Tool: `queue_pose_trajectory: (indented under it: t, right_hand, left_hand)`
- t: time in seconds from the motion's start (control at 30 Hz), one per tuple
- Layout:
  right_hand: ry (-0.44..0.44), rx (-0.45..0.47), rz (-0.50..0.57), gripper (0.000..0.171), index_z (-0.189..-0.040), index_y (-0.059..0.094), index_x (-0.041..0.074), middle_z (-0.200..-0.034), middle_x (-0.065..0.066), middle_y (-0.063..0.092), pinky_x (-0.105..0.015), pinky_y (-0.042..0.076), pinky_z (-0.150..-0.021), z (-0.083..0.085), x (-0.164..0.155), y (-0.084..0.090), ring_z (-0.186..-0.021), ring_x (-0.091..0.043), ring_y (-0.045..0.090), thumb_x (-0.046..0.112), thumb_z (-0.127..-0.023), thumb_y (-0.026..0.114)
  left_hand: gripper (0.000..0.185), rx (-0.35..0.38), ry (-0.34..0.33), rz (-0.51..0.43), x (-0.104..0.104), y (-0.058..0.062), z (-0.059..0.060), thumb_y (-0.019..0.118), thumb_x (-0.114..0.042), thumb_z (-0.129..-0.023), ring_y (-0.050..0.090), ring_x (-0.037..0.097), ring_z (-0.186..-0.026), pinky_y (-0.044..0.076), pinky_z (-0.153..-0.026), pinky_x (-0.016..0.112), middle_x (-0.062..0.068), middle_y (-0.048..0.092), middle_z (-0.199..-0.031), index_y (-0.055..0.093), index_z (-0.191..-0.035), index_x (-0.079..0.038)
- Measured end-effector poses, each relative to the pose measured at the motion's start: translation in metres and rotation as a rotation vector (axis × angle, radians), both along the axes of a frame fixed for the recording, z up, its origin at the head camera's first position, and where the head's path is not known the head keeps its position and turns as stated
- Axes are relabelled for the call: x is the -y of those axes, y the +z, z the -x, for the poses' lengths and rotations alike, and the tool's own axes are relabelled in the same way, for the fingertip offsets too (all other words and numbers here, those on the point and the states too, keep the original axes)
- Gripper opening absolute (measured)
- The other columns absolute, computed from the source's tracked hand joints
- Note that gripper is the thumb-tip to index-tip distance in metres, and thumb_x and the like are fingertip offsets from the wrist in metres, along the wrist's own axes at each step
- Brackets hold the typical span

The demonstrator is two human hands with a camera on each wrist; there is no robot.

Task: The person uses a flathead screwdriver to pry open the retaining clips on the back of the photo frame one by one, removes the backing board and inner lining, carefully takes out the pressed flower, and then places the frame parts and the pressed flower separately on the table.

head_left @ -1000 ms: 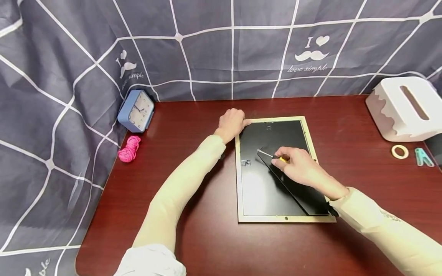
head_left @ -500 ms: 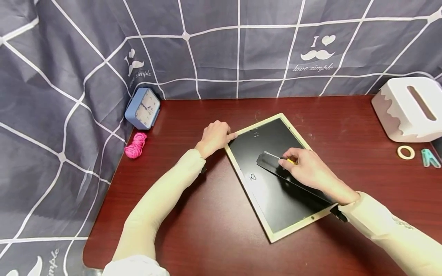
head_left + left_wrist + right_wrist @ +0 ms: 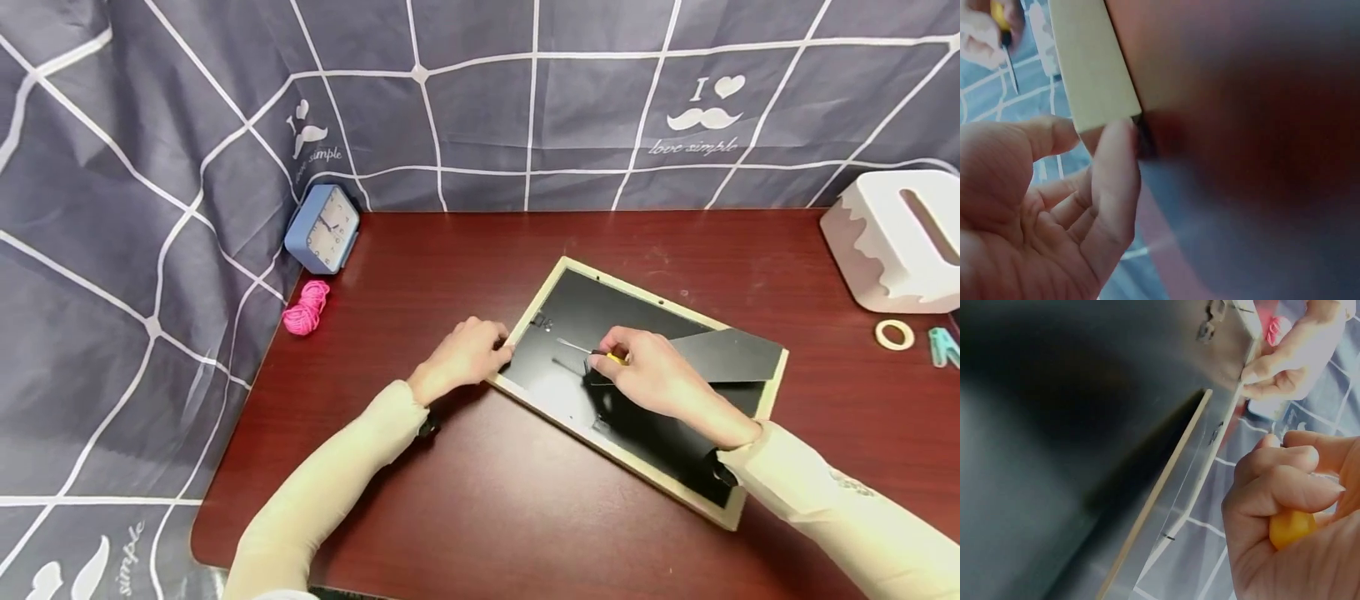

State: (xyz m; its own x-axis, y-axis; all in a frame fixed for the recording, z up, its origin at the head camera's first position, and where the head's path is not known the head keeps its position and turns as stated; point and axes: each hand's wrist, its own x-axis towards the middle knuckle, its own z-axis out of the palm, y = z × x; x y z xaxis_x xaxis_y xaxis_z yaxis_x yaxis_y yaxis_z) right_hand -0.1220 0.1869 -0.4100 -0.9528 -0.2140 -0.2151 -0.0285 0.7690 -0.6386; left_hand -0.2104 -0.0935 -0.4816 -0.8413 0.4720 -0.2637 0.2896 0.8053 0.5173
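Note:
A picture frame [image 3: 600, 308] lies face down and askew on the dark red table [image 3: 465, 500], showing its black back, cream border and raised black stand flap [image 3: 723, 354]. My left hand [image 3: 480, 350] holds the frame's near-left corner. In the left wrist view the thumb and a finger of that left hand [image 3: 1054, 206] close on the cream corner [image 3: 1088, 69]. My right hand [image 3: 645, 371] grips a small screwdriver with a yellow handle [image 3: 611, 357], its thin shaft pointing left over the black back. The right wrist view shows the yellow handle [image 3: 1291, 528] between curled fingers [image 3: 1285, 487].
A blue clock [image 3: 324, 229] and a pink ball of yarn [image 3: 306, 308] sit at the far left by the checked cloth backdrop. On the right edge are a white tissue box [image 3: 896, 237], a tape roll [image 3: 893, 334] and a teal clip [image 3: 943, 346].
The frame has turned counter-clockwise from upright to askew. My left hand came toward me with its corner. My right hand stayed over the back with the screwdriver.

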Motion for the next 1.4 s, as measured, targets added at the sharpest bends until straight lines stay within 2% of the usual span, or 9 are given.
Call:
queue_pose_trajectory:
  t: [0.13,0.17,0.43,0.57,0.73,0.87,0.97,1.1,1.4]
  right_hand:
    - [0.021,-0.007,-0.008,0.013,-0.104,0.072,0.014,-0.078,0.001,0.064,-0.029,0.043,-0.067,-0.002,0.007,-0.003,-0.071,-0.015,0.056,0.026,-0.106,0.069]
    - [0.028,-0.011,-0.013,0.012,-0.103,0.072,0.013,-0.077,0.001,0.062,-0.029,0.042,-0.066,-0.003,0.009,-0.003,-0.07,-0.015,0.055,0.025,-0.105,0.069]
    - [0.044,-0.057,-0.041,0.008,-0.097,0.069,0.009,-0.069,0.002,0.053,-0.028,0.039,-0.062,-0.016,0.026,-0.011,-0.067,-0.015,0.05,0.017,-0.101,0.07]
    - [0.024,-0.052,-0.026,0.009,-0.098,0.066,0.01,-0.067,0.002,0.052,-0.028,0.039,-0.055,-0.021,0.031,-0.034,-0.065,-0.015,0.05,0.018,-0.101,0.069]
    - [0.01,-0.092,-0.04,0.01,-0.098,0.062,0.015,-0.065,0.006,0.05,-0.027,0.035,-0.049,-0.018,0.032,-0.074,-0.061,-0.012,0.048,0.023,-0.101,0.067]
    - [-0.01,-0.089,-0.02,0.011,-0.099,0.062,0.014,-0.065,0.003,0.051,-0.028,0.035,-0.048,-0.016,0.036,-0.075,-0.06,-0.014,0.048,0.023,-0.1,0.068]
    - [-0.024,-0.071,-0.016,0.011,-0.1,0.061,0.012,-0.065,0.002,0.052,-0.029,0.036,-0.048,-0.017,0.039,-0.07,-0.06,-0.016,0.049,0.021,-0.1,0.068]
    - [-0.012,-0.088,-0.019,0.012,-0.101,0.059,0.013,-0.067,0.001,0.052,-0.03,0.039,-0.049,-0.015,0.039,-0.08,-0.061,-0.016,0.05,0.02,-0.1,0.068]
    - [0.039,-0.276,0.007,0.016,-0.094,0.052,0.016,-0.067,0.006,0.045,-0.023,0.034,-0.046,-0.019,0.046,-0.101,-0.058,-0.009,0.043,0.014,-0.097,0.068]
  left_hand:
    - [0.033,0.178,0.067,-0.102,-0.012,0.031,-0.037,0.066,-0.017,-0.105,0.07,0.016,-0.048,0.063,-0.046,0.031,0.008,0.072,-0.078,0.064,-0.135,-0.005]
    - [0.037,0.209,0.083,-0.128,-0.014,0.033,-0.044,0.065,-0.014,-0.105,0.07,0.017,-0.048,0.063,-0.046,0.031,0.008,0.072,-0.079,0.06,-0.139,-0.003]
    - [0.07,0.415,0.243,-0.267,-0.03,0.027,-0.077,0.066,-0.008,-0.101,0.069,0.02,-0.042,0.065,-0.047,0.037,0.014,0.071,-0.073,0.031,-0.161,-0.008]
    - [0.075,0.459,0.297,-0.37,-0.036,0.023,-0.085,0.066,-0.006,-0.101,0.068,0.019,-0.04,0.065,-0.046,0.037,0.015,0.07,-0.064,0.023,-0.162,-0.005]
    - [0.07,0.541,0.355,-0.511,-0.038,0.015,-0.087,0.063,-0.001,-0.099,0.066,0.018,-0.039,0.065,-0.046,0.039,0.015,0.067,-0.057,0.023,-0.157,-0.002]
    - [0.063,0.599,0.369,-0.536,-0.036,0.013,-0.082,0.067,0.0,-0.099,0.066,0.017,-0.041,0.066,-0.047,0.036,0.013,0.067,-0.059,0.029,-0.149,0.0]
    - [0.055,0.587,0.347,-0.518,-0.034,0.015,-0.074,0.071,-0.002,-0.1,0.067,0.015,-0.044,0.066,-0.049,0.034,0.011,0.068,-0.063,0.034,-0.14,0.0]
    - [0.045,0.595,0.308,-0.526,-0.029,0.018,-0.067,0.073,-0.003,-0.102,0.069,0.015,-0.048,0.068,-0.054,0.035,0.01,0.068,-0.068,0.038,-0.131,0.0]
    - [0.04,0.67,0.292,-0.593,-0.026,0.017,-0.062,0.07,0.001,-0.104,0.072,0.018,-0.054,0.071,-0.058,0.037,0.012,0.066,-0.073,0.037,-0.128,-0.001]
